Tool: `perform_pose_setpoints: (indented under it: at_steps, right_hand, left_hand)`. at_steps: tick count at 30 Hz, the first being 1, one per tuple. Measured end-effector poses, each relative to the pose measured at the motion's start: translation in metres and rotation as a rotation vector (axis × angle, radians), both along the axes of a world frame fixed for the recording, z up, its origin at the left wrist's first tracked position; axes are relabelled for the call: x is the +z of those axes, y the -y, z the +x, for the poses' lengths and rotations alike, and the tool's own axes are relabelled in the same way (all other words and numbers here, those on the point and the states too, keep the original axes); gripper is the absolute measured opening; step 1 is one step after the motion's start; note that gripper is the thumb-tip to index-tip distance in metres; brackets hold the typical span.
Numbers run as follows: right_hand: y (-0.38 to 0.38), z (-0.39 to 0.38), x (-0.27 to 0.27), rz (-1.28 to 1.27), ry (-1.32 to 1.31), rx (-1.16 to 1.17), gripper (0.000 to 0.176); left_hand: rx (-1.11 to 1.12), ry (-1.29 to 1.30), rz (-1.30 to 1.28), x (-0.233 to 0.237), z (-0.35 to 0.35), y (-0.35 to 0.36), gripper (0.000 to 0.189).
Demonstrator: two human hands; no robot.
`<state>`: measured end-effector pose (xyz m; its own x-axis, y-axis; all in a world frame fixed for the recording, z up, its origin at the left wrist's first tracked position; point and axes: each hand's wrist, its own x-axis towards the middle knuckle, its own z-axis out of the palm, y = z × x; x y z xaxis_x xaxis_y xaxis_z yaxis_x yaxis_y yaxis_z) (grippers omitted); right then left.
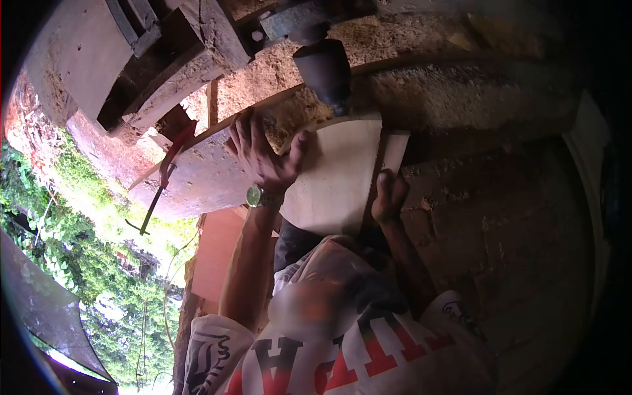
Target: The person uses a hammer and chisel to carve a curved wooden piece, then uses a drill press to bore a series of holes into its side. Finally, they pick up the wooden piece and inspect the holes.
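A pale, wedge-shaped wooden board [339, 168] with a curved far end lies in front of me, its near end close to my waist. My left hand [266, 155], a watch on its wrist, lies with fingers spread over the bench surface and its thumb at the board's left edge. On the other side, my right hand [390, 195] is closed around the lower end of a narrow wooden strip [395, 150] beside the board. A dark drill chuck [322, 69] points at the board's far end, its bit [340, 109] right at the edge.
Sawdust [428, 85] covers the curved machine bed beyond the board. A red-handled clamp [170, 158] hangs off the bench [197, 171] at left. A wooden block assembly [191, 59] stands upper left. Brickwork [461, 230] is at right, greenery [125, 263] outside at left.
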<state>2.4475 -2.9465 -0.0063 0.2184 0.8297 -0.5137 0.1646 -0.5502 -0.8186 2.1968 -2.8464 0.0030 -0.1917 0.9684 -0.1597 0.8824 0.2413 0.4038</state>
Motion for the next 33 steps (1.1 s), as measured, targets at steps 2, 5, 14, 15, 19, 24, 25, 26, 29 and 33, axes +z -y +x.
perform_pose_setpoints:
  at_steps: [2, 5, 14, 15, 19, 24, 25, 26, 29, 33]
  right_hand:
    - [0.000, 0.002, 0.001, -0.039, 0.003, 0.024, 0.037]
    - [0.000, 0.000, 0.002, -0.034, -0.004, 0.016, 0.040]
    - [0.003, -0.002, 0.002, -0.020, 0.085, 0.072, 0.054]
    - [0.012, 0.001, 0.002, -0.011, 0.055, 0.074, 0.055]
    - [0.061, 0.018, -0.008, 0.022, 0.010, 0.060, 0.061]
    - [0.066, 0.021, -0.001, -0.054, 0.000, 0.060, 0.061]
    - [0.066, 0.020, -0.001, -0.044, 0.007, 0.057, 0.061]
    - [0.064, 0.018, 0.000, -0.032, 0.015, 0.055, 0.060]
    - [0.055, 0.020, -0.003, 0.006, 0.024, 0.067, 0.056]
    - [0.029, 0.021, -0.001, -0.070, 0.025, 0.109, 0.050]
  left_hand:
    - [-0.004, -0.022, 0.012, 0.001, 0.001, 0.001, 0.082]
    - [-0.013, -0.063, 0.034, 0.001, 0.000, 0.004, 0.076]
    - [-0.029, -0.013, 0.033, -0.006, -0.001, 0.014, 0.092]
    - [-0.043, -0.005, 0.037, -0.008, -0.001, 0.018, 0.096]
    - [-0.029, 0.058, -0.056, 0.004, 0.016, 0.051, 0.112]
    - [-0.044, 0.035, -0.064, 0.002, 0.015, 0.054, 0.111]
    - [-0.048, 0.024, -0.060, 0.003, 0.016, 0.055, 0.110]
    - [-0.050, 0.014, -0.055, 0.004, 0.017, 0.052, 0.108]
    - [-0.020, 0.025, -0.001, 0.002, 0.017, 0.048, 0.104]
    - [0.035, -0.010, 0.101, -0.005, 0.011, 0.031, 0.097]
